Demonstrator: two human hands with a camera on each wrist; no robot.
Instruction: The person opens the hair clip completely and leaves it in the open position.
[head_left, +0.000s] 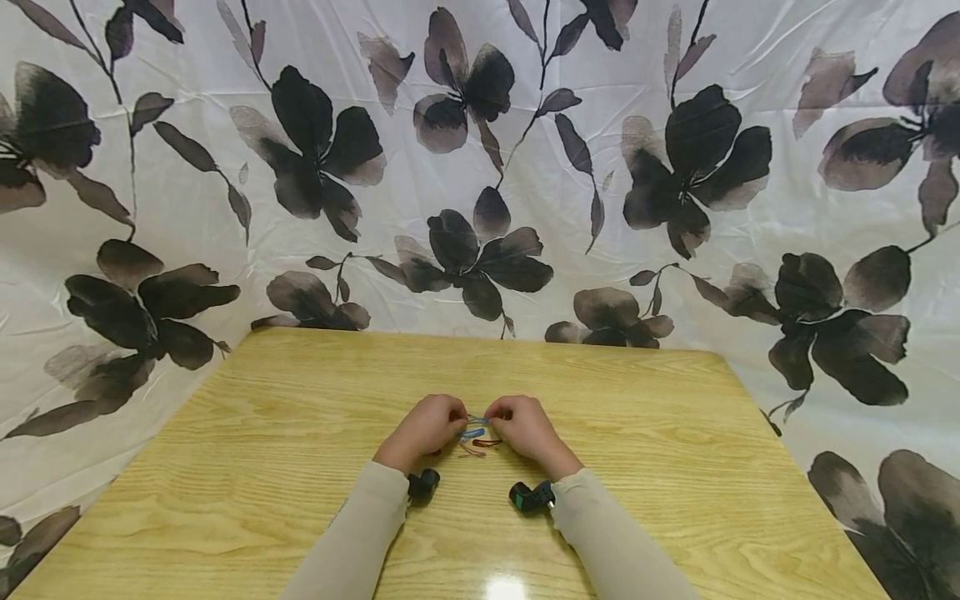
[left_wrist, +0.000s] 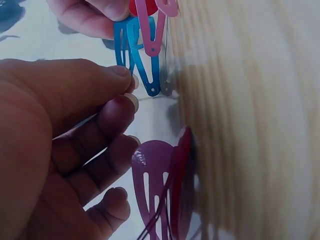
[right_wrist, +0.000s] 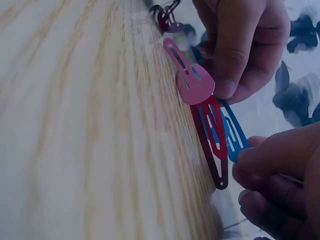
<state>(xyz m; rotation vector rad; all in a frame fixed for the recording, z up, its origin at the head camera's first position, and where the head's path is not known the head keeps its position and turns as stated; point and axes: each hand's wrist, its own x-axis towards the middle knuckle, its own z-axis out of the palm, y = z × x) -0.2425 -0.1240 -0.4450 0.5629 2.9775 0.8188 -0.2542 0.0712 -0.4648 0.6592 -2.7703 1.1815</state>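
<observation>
Between both hands, a blue snap hair clip [head_left: 477, 420] is held just off the others. My left hand [head_left: 431, 427] pinches one end of it between thumb and index finger. The opposite end is pinched by my right hand [right_wrist: 282, 175], near the clip's wide part. Just below lies a second blue hair clip [head_left: 472, 433]. Closer to me are a red hair clip [head_left: 486, 443] and a pink hair clip [right_wrist: 196, 90], which partly overlap in the right wrist view. Another hair clip [left_wrist: 152, 155], purplish-red, appears beneath the left hand in the left wrist view.
The wooden table [head_left: 300, 400] extends around the hands on every side. Behind it hangs a white cloth [head_left: 585, 275] with dark flowers. A small black camera [head_left: 423, 486] sits at the left wrist and another black camera [head_left: 531, 497] at the right.
</observation>
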